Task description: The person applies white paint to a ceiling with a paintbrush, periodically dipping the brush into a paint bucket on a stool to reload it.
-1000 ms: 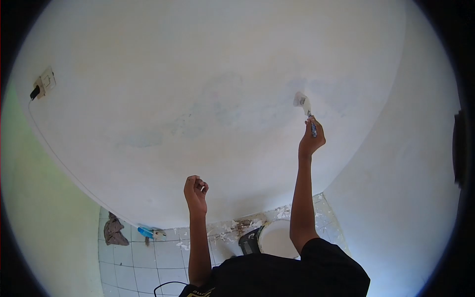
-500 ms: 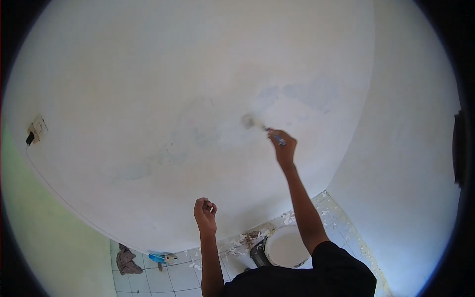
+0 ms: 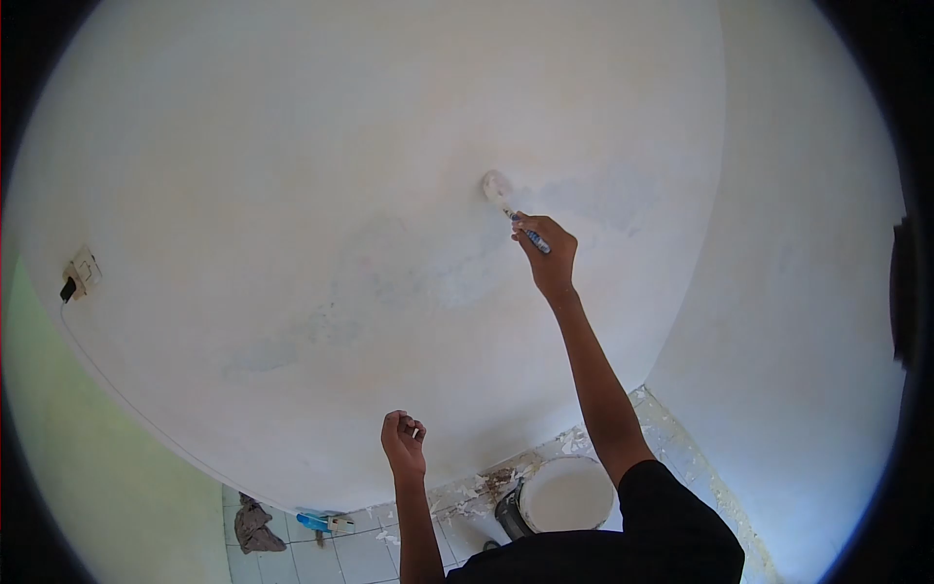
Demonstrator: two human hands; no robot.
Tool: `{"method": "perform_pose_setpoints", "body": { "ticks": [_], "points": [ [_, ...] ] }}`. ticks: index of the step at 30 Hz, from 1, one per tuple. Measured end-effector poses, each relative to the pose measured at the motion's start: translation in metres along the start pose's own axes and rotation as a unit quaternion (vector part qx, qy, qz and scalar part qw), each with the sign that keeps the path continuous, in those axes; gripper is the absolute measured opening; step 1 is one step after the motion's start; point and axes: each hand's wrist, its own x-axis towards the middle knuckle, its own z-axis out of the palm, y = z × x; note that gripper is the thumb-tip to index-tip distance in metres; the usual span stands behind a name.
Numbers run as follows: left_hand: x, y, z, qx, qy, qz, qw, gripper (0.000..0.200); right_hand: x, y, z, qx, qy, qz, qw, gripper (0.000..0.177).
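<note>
My right hand (image 3: 547,251) is closed round the blue patterned handle of a paintbrush (image 3: 498,190). The brush's pale, rounded head is against the white wall (image 3: 321,146), just above a band of bluish-grey patches (image 3: 389,271). Lower down, my left hand (image 3: 403,440) hangs in front of the wall with its fingers loosely curled in and nothing visible in them.
A white bucket (image 3: 611,487) of pale paint stands on the tiled floor beside a dark object (image 3: 510,514). Flakes litter the wall's foot. Farther left lie a crumpled cloth (image 3: 258,529) and a blue tool (image 3: 312,521). A socket (image 3: 86,271) with a plugged-in cable is at left.
My right hand has moved the paintbrush upward along the wall. My left hand stays low with its fingers curled, and the view has shifted slightly.
</note>
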Motion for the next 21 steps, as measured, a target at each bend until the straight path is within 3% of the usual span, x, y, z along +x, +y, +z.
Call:
{"method": "perform_pose_setpoints", "body": {
  "ticks": [5, 8, 11, 15, 16, 18, 19, 21],
  "points": [
    [0.000, -0.005, 0.005, 0.008, -0.001, -0.004, 1.000, 0.017, 0.027, -0.005, -0.034, 0.167, 0.070, 0.103, 0.978, 0.011],
    [-0.002, -0.005, 0.008, 0.013, -0.010, -0.004, 1.000, 0.018, 0.041, 0.015, -0.040, -0.067, 0.136, 0.036, 0.988, 0.012],
    [-0.005, -0.001, 0.015, 0.011, -0.021, -0.002, 1.000, 0.016, 0.035, 0.002, -0.027, -0.119, 0.164, -0.023, 0.979, 0.012],
    [-0.004, -0.002, 0.016, 0.015, -0.031, -0.006, 0.999, 0.016, 0.015, -0.012, 0.003, -0.093, 0.008, -0.042, 0.995, 0.010],
    [-0.005, -0.001, 0.017, 0.014, -0.024, -0.012, 1.000, 0.016, 0.013, -0.011, -0.001, -0.095, 0.013, -0.040, 0.995, 0.010],
    [-0.002, 0.000, 0.020, 0.007, -0.021, -0.014, 1.000, 0.016, 0.017, -0.011, -0.009, 0.103, 0.040, 0.084, 0.990, 0.010],
    [-0.002, 0.000, 0.019, 0.007, -0.024, -0.009, 1.000, 0.016, 0.021, -0.013, -0.017, 0.153, 0.066, 0.100, 0.981, 0.010],
    [-0.002, 0.002, 0.017, 0.007, -0.027, -0.003, 1.000, 0.017, 0.031, -0.003, -0.029, 0.149, 0.118, 0.120, 0.975, 0.011]
  ]
}}
